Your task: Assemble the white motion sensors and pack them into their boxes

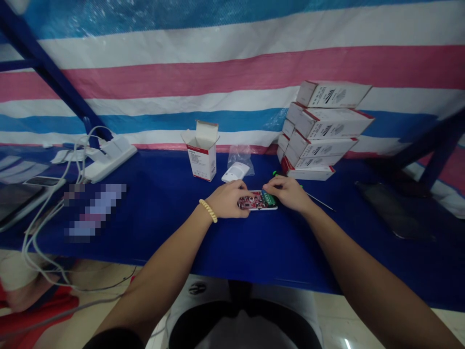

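Observation:
A red circuit board (pixel 258 199) with a green terminal block (pixel 269 198) sits in a white backing on the table in front of me. My left hand (pixel 228 199) is closed around the board's left end, thumb at the near edge. At the far right corner, my right hand (pixel 288 193) pinches beside the terminal block; whatever its fingertips hold is too small to make out. A screwdriver (pixel 319 201) with a green handle lies partly hidden behind the right hand. Just beyond the left hand rests a white detector cover (pixel 236 171) by a clear plastic bag (pixel 241 154).
An opened white-and-red detector box (pixel 202 160) stands behind the left hand. Several similar boxes (pixel 323 131) are stacked at back right. A dark phone-like slab (pixel 395 211) lies right. A power strip (pixel 111 157) with cables and a blurred-out item occupy the left. Someone sits at lower left.

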Motion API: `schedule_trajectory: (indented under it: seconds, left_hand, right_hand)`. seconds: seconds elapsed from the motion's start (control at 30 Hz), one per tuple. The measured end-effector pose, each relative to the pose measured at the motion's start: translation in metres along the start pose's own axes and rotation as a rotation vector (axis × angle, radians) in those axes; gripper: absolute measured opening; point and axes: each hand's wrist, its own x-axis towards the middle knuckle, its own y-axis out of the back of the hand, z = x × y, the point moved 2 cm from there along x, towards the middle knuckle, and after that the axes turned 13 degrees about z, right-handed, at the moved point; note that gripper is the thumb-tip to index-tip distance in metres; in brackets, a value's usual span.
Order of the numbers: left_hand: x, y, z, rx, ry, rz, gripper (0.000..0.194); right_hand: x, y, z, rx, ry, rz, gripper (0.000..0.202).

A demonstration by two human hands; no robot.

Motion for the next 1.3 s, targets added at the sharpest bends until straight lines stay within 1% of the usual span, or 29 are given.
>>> schedule_trajectory:
  seconds: [0.1,0.2,0.37,0.47,0.63,0.7,0.77,0.83,0.9,1.0,1.07,1.13,1.2,1.3]
  left_hand:
    - [0.000,0.002,0.001,0.002,0.012,-0.011,0.048]
    - [0.000,0.002,0.001,-0.002,0.024,-0.023,0.049]
    - [0.000,0.000,0.000,-0.027,0.009,-0.025,0.050]
    - [0.000,-0.001,0.000,-0.033,0.008,-0.029,0.049]
    - [0.001,0.002,0.002,-0.011,0.034,-0.025,0.047]
    - [0.001,0.003,0.002,-0.002,0.040,-0.029,0.047]
    - [0.001,0.003,0.002,0.009,0.038,-0.037,0.047]
    - [0.001,0.004,0.001,0.018,0.029,-0.039,0.047]
    - [0.001,0.004,0.000,0.021,0.025,-0.036,0.048]
    - [0.001,0.004,-0.001,0.018,0.040,-0.040,0.048]
    - [0.001,0.005,-0.002,0.015,0.053,-0.046,0.048]
    - [0.001,0.005,-0.002,0.012,0.062,-0.051,0.049]
    - [0.001,0.004,-0.003,0.009,0.070,-0.057,0.050]
    - [0.001,0.004,-0.003,-0.006,0.069,-0.057,0.049]
  right_hand:
    - [0.000,0.004,-0.003,-0.057,-0.017,-0.011,0.027]
    - [-0.001,0.005,-0.005,-0.066,-0.026,-0.014,0.028]
    - [-0.004,0.003,-0.008,-0.093,-0.053,0.039,0.032]
    - [-0.005,0.001,-0.010,-0.152,-0.067,0.062,0.029]
    - [-0.003,0.002,-0.015,-0.262,0.074,0.101,0.018]
    - [-0.002,0.004,-0.013,-0.240,0.083,0.065,0.017]
    - [-0.001,0.006,-0.008,-0.167,0.035,-0.022,0.016]
    - [0.001,0.009,-0.003,-0.088,-0.004,-0.076,0.016]
    - [0.002,0.014,-0.001,-0.032,0.045,-0.062,0.019]
    - [0.002,0.019,-0.004,0.021,0.230,0.035,0.015]
    - [0.000,0.018,-0.009,0.001,0.335,0.036,0.012]
    - [-0.003,0.013,-0.013,-0.066,0.379,-0.012,0.011]
    - [-0.005,0.009,-0.015,-0.128,0.384,-0.055,0.011]
    - [-0.007,0.008,-0.017,-0.168,0.415,-0.038,0.011]
